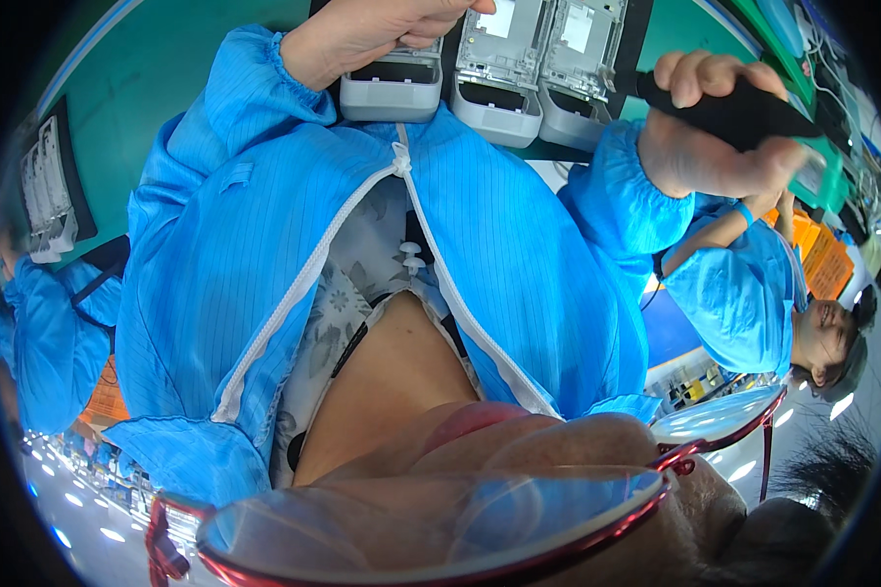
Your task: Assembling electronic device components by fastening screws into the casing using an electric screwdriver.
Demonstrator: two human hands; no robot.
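My left hand (387, 34) is at the top edge, its fingers curled together above a light grey plastic housing (392, 103). Its fingertips are partly cut off, and what they hold, if anything, does not show. To its right stand a second grey housing (504, 117) and a third grey housing (570, 125), both with open frames and metal-looking insides. My right hand (719, 127) is wrapped round a black handheld tool (744, 110). The tool's narrow end points left, close to the third housing. Its exact kind I cannot make out.
The housings rest on a dark tray (634, 49) on a green work surface (157, 108). At the far left lies a black tray (76, 186) of pale parts. A co-worker in a blue smock (739, 284) is at the right, near orange sheets (824, 254) and cables.
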